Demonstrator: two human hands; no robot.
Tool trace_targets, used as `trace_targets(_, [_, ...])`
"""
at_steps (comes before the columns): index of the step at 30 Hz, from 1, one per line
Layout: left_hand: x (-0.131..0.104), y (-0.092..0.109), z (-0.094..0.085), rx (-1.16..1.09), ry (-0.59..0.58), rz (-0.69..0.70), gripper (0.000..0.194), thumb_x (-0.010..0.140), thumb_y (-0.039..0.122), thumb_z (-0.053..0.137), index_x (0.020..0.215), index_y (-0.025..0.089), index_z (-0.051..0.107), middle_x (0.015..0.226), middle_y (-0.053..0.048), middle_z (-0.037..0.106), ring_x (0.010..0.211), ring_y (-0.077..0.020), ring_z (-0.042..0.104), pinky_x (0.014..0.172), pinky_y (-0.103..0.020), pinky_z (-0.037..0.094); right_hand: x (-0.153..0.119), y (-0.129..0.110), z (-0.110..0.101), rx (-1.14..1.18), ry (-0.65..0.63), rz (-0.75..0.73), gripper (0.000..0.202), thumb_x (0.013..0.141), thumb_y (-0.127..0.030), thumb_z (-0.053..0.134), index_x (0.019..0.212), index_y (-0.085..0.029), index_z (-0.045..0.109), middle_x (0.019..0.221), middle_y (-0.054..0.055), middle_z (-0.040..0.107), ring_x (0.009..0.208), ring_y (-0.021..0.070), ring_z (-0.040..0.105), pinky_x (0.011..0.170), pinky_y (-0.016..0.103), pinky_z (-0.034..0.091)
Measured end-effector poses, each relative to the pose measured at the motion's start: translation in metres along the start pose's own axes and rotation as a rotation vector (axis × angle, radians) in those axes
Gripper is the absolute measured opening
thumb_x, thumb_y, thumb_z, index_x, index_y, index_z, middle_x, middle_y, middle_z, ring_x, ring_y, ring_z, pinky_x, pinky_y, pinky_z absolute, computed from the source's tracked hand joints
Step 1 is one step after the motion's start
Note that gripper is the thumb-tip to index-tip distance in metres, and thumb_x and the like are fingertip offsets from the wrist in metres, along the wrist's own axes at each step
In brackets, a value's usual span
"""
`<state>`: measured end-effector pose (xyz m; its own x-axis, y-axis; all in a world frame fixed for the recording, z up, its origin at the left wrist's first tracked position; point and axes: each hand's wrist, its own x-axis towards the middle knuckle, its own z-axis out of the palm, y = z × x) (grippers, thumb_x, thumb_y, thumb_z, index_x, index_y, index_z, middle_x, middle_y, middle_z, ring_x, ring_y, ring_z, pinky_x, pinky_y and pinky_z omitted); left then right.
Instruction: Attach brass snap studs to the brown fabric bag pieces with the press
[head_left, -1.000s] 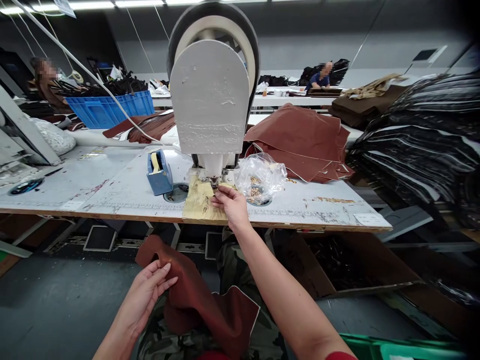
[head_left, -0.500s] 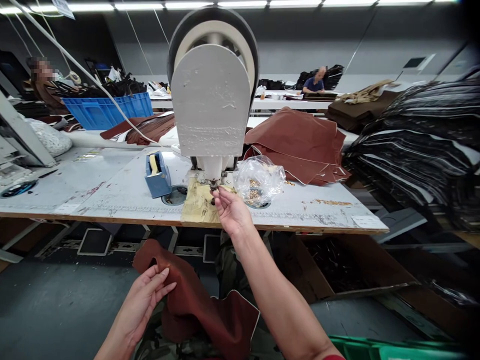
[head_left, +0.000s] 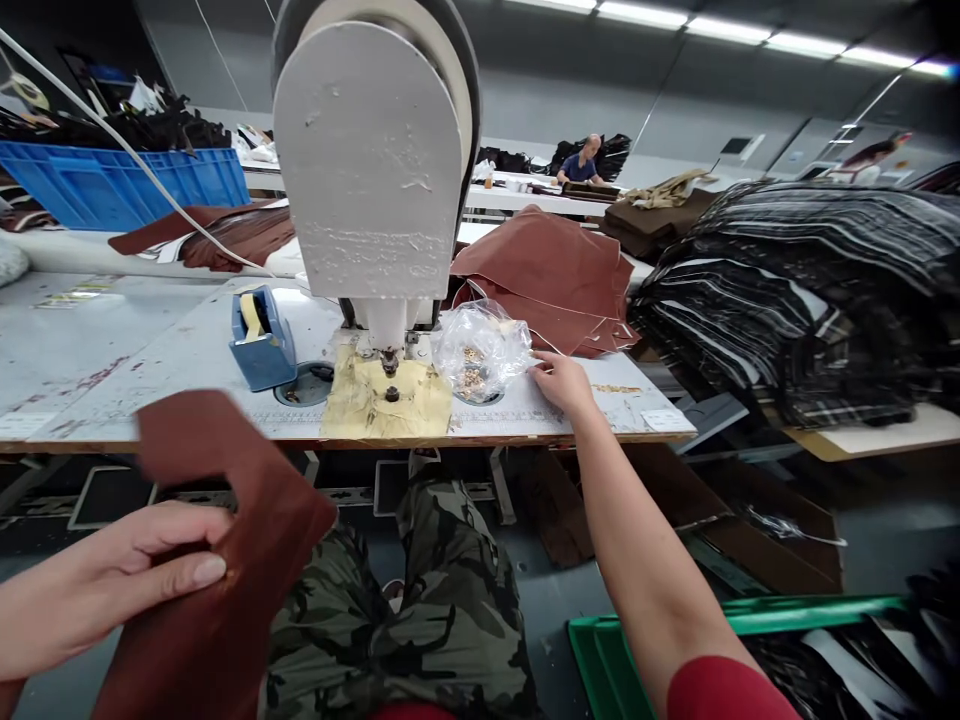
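Observation:
My left hand (head_left: 142,580) pinches a reddish-brown fabric piece (head_left: 247,500) between thumb and fingers, low on the left in front of the table edge. The fabric hangs down and its upper end is slightly blurred. My right hand (head_left: 561,382) is at the tabletop, fingertips drawn together beside the right edge of a clear plastic bag (head_left: 484,345) holding small gold-coloured metal pieces. Whatever lies between those fingertips is hidden. Left of the bag stands a grey press machine (head_left: 367,170), its upper die (head_left: 389,362) above a lower die (head_left: 392,394) on a yellowed pad (head_left: 352,410).
A blue tape dispenser (head_left: 262,345) stands left of the machine. Behind the bag lie stacked brown fabric pieces (head_left: 551,270). Piled dark material (head_left: 795,290) is on the right, a green crate (head_left: 600,660) below. A blue crate (head_left: 127,190) and a person (head_left: 581,165) are farther back.
My right hand has left the machine's dies and moved right to the bag's side. My left hand has moved left with the brown fabric. The view has turned right.

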<state>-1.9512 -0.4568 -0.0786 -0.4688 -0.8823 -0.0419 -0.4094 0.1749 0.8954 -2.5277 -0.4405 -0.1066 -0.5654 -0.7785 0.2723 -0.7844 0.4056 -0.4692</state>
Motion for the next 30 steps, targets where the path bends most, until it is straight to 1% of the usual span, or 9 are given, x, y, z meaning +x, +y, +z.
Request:
trace_targets(2, [0.006,0.041,0.009,0.219,-0.479,0.182,0.02,0.072,0.036,0.077,0.092,0.034,0.078,0.097,0.0,0.077,0.087,-0.0261,0.07,0.076,-0.034,0.058,0.008,0.002,0.011,0.021,-0.024,-0.037,0.032,0.08,-0.033,0.067,0.109,-0.024,0.077,0.098,0.006,0.077,0.093,0.0246,0.068,0.081,0.031,0.047])
trace_targets(4, [0.014,0.084,0.034,0.261,-0.663,0.287,0.011,0.083,0.034,0.067,0.084,0.027,0.075,0.093,-0.002,0.076,0.089,-0.0214,0.067,0.082,-0.027,0.053,0.011,0.004,0.019,0.044,-0.014,-0.052,0.022,0.078,-0.033,0.07,0.094,-0.021,0.079,0.093,0.008,0.077,0.09,0.0253,0.068,0.08,0.033,0.047])
trace_targets(6, [0.026,0.111,0.069,0.239,-0.85,0.316,0.024,0.09,0.039,0.06,0.08,0.021,0.072,0.084,-0.003,0.073,0.078,-0.017,0.064,0.075,-0.022,0.048,0.011,0.009,0.019,0.082,0.022,-0.05,0.019,0.077,-0.032,0.07,0.087,-0.018,0.078,0.091,0.01,0.076,0.088,0.0252,0.067,0.08,0.034,0.047])
trace_targets(9, [0.046,0.101,0.124,0.28,-0.661,0.252,0.03,0.095,0.042,0.051,0.09,0.019,0.069,0.082,-0.002,0.069,0.073,-0.0148,0.059,0.065,-0.022,0.041,0.0,0.013,0.01,0.212,0.12,-0.008,0.026,0.085,-0.033,0.062,0.097,-0.014,0.074,0.091,0.012,0.075,0.08,0.0211,0.066,0.075,0.033,0.05])
trace_targets(13, [0.058,0.041,0.164,0.323,-0.432,0.092,0.032,0.092,0.043,0.054,0.075,0.017,0.063,0.072,-0.001,0.063,0.068,-0.0147,0.054,0.061,-0.024,0.035,-0.07,-0.021,-0.011,0.792,0.251,-0.039,0.027,0.083,-0.037,0.071,0.101,-0.017,0.073,0.083,0.005,0.072,0.069,0.0155,0.066,0.066,0.029,0.055])
trace_targets(18, [0.056,0.02,0.162,-0.086,-0.565,-0.149,0.043,0.089,0.056,0.056,0.072,0.017,0.056,0.063,0.003,0.051,0.053,-0.0097,0.04,0.051,-0.022,0.029,-0.203,-0.099,0.005,0.801,-0.343,-0.373,0.008,0.086,-0.03,0.073,0.091,-0.023,0.074,0.085,0.002,0.074,0.078,0.017,0.069,0.075,0.031,0.056])
trace_targets(20, [0.054,0.025,0.157,-0.203,-0.603,-0.186,0.041,0.087,0.055,0.061,0.075,0.015,0.06,0.064,0.003,0.053,0.053,-0.0086,0.041,0.051,-0.022,0.03,-0.233,-0.111,0.026,0.776,-0.447,-0.482,0.005,0.089,-0.026,0.069,0.088,-0.023,0.074,0.088,0.003,0.073,0.083,0.0172,0.068,0.079,0.031,0.054])
trace_targets(24, [0.049,0.03,0.152,-0.291,-0.644,-0.25,0.038,0.081,0.05,0.07,0.086,0.012,0.069,0.072,-0.001,0.063,0.06,-0.0098,0.051,0.058,-0.022,0.039,-0.25,-0.105,0.054,0.808,-0.413,-0.526,0.006,0.091,-0.024,0.068,0.088,-0.023,0.072,0.092,0.004,0.069,0.09,0.0177,0.065,0.084,0.033,0.052])
trace_targets(30, [0.042,0.026,0.149,-0.352,-0.616,-0.281,0.034,0.081,0.046,0.071,0.079,0.013,0.067,0.068,0.001,0.061,0.059,-0.0085,0.05,0.058,-0.021,0.037,-0.25,-0.105,0.056,0.807,-0.37,-0.533,0.007,0.092,-0.028,0.067,0.089,-0.023,0.072,0.09,0.004,0.068,0.089,0.0181,0.063,0.083,0.035,0.052])
